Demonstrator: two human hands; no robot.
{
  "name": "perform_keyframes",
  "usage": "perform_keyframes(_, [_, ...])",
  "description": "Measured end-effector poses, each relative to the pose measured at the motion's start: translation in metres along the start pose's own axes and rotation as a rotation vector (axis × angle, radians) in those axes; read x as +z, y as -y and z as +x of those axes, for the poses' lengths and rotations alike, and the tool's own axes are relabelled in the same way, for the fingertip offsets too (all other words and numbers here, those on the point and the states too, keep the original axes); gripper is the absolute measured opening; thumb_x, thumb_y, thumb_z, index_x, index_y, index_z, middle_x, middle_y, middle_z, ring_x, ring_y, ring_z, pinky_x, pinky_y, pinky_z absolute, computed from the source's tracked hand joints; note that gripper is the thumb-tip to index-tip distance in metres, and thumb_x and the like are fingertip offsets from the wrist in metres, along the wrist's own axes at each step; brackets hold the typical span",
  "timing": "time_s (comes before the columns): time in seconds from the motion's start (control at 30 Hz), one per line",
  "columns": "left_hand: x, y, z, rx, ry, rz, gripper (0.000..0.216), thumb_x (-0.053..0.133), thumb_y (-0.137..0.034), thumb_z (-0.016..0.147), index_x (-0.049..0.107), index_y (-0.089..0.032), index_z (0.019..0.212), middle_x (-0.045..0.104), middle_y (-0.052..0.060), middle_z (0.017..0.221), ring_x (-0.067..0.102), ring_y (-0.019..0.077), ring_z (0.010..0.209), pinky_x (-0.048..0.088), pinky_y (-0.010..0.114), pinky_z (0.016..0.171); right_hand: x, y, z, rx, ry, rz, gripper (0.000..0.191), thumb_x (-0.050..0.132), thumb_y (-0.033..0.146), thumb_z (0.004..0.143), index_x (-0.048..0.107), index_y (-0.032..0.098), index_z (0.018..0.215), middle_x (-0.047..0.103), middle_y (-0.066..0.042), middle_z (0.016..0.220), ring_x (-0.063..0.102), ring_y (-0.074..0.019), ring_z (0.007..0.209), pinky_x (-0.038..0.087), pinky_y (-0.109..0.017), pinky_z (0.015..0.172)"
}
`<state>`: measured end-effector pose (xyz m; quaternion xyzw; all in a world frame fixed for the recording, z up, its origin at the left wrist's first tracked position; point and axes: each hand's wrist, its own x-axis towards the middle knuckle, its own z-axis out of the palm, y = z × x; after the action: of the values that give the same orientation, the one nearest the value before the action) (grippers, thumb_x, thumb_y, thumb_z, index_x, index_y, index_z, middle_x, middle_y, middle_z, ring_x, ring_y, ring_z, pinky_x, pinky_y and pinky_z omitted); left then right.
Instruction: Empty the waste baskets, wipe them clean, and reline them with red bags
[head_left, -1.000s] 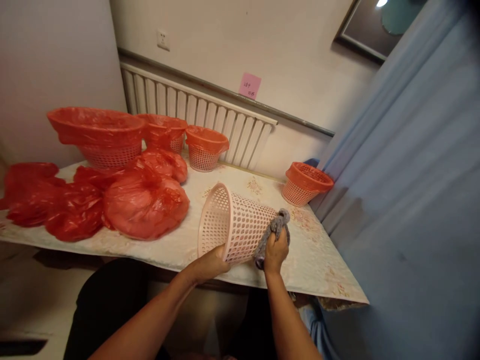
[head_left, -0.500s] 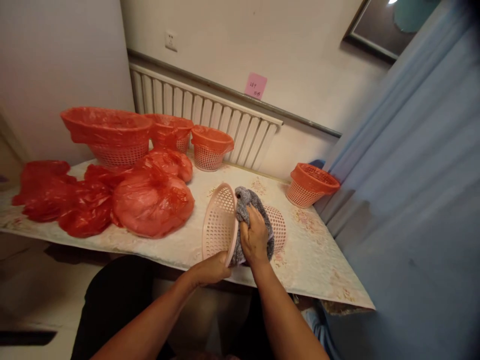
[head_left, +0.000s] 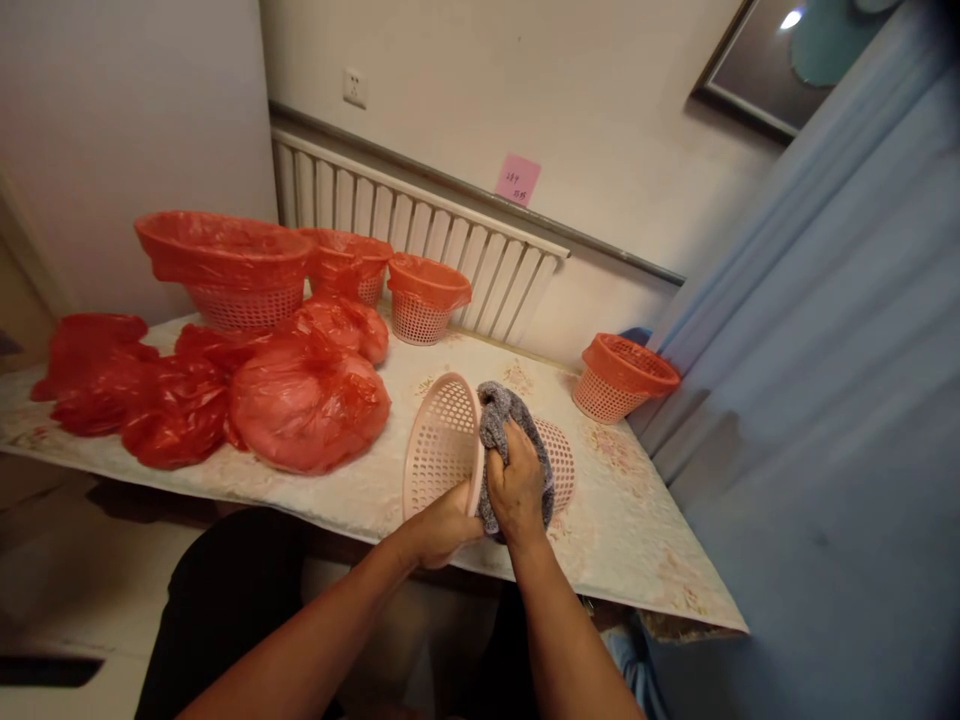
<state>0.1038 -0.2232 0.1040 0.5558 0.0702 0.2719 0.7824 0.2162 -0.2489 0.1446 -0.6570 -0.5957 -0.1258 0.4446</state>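
A pale pink plastic basket [head_left: 439, 450] with a perforated wall lies tipped on its side at the table's front, its mouth facing left. My left hand [head_left: 442, 525] is closed on the lower part of its rim. Against the basket's outer wall, my right hand [head_left: 517, 480] presses a bunched grey cloth [head_left: 499, 415], fingers wrapped into it. The cloth covers the middle of the basket; the basket's base end shows to the right of it.
Several baskets lined with red bags stand along the back, among them a large one [head_left: 240, 300] and one at the right [head_left: 622, 375]. Bulging red plastic bags [head_left: 311, 410] lie at the left. A blue curtain [head_left: 787, 400] hangs beside the flowered tablecloth [head_left: 652, 530].
My left hand has shifted slightly right and up along the basket's rim. The cloth under my right hand has moved a little toward the base end. The view has tilted slightly.
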Motion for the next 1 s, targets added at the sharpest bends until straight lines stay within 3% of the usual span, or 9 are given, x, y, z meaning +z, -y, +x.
perform_keyframes(0.1, [0.008,-0.004,0.004,0.003,-0.006,-0.077,0.059,0.069,-0.015,0.064,0.054,-0.014,0.122,0.067,0.01,0.115,0.06,0.0248,0.105,0.044,0.041,0.098,-0.004,-0.016,0.008,0.0,0.05,-0.008,0.039,0.04,0.016,0.083,0.061,0.019,0.115,0.063,-0.008,0.118,0.054,-0.0214,0.113,0.041,-0.039,0.101])
perform_keyframes(0.23, [0.007,-0.006,0.002,0.03,0.004,-0.075,0.06,0.072,-0.014,0.065,0.055,-0.015,0.122,0.064,0.01,0.123,0.059,0.0253,0.112,0.04,0.044,0.105,-0.012,-0.062,0.018,0.117,0.056,-0.114,0.033,0.039,0.021,0.081,0.063,0.019,0.104,0.065,-0.007,0.1,0.058,-0.0213,0.095,0.045,-0.035,0.088])
perform_keyframes(0.37, [0.004,-0.009,0.0,0.02,0.039,-0.048,0.058,0.069,-0.014,0.066,0.057,-0.015,0.122,0.063,0.011,0.126,0.057,0.0265,0.116,0.036,0.047,0.109,-0.023,-0.113,0.014,0.338,0.005,-0.265,0.033,0.037,0.025,0.08,0.063,0.016,0.099,0.064,-0.007,0.084,0.058,-0.0227,0.079,0.044,-0.034,0.074])
perform_keyframes(0.47, [0.0,-0.011,-0.002,0.007,0.043,0.019,0.057,0.067,-0.012,0.065,0.059,-0.015,0.121,0.064,0.009,0.125,0.057,0.0263,0.117,0.034,0.047,0.111,-0.025,-0.128,-0.001,0.364,-0.102,-0.275,0.035,0.035,0.027,0.082,0.062,0.016,0.101,0.063,-0.007,0.088,0.058,-0.0229,0.082,0.044,-0.034,0.075])
perform_keyframes(0.57, [-0.003,-0.013,-0.005,-0.017,0.066,0.087,0.055,0.068,-0.014,0.066,0.06,-0.015,0.121,0.065,0.008,0.124,0.057,0.0262,0.116,0.035,0.045,0.11,-0.018,-0.122,-0.021,0.357,-0.25,-0.248,0.035,0.035,0.027,0.084,0.061,0.017,0.106,0.064,-0.009,0.098,0.059,-0.0244,0.093,0.044,-0.036,0.082])
perform_keyframes(0.7, [-0.009,-0.011,-0.006,-0.035,0.075,0.17,0.051,0.067,-0.021,0.071,0.06,-0.014,0.121,0.065,0.009,0.122,0.058,0.0246,0.113,0.038,0.043,0.108,0.006,-0.093,-0.054,0.373,-0.384,-0.191,0.037,0.037,0.027,0.087,0.058,0.016,0.115,0.062,-0.015,0.113,0.055,-0.0284,0.111,0.042,-0.044,0.094])
perform_keyframes(0.87, [-0.025,0.002,-0.003,-0.083,0.076,0.296,0.059,0.056,-0.006,0.061,0.059,-0.013,0.12,0.068,0.006,0.11,0.06,0.0223,0.103,0.044,0.039,0.1,0.024,-0.034,-0.071,0.151,-0.206,-0.069,0.045,0.038,0.02,0.086,0.052,0.012,0.129,0.05,-0.018,0.137,0.042,-0.0275,0.132,0.034,-0.051,0.107])
perform_keyframes(1.0, [-0.035,0.01,-0.006,-0.132,0.072,0.418,0.053,0.049,-0.006,0.056,0.063,-0.013,0.106,0.069,0.003,0.095,0.059,0.0209,0.093,0.048,0.035,0.089,0.016,-0.003,-0.039,-0.039,-0.051,-0.016,0.05,0.037,0.011,0.081,0.053,0.014,0.129,0.054,-0.013,0.135,0.038,-0.0239,0.135,0.03,-0.049,0.112])
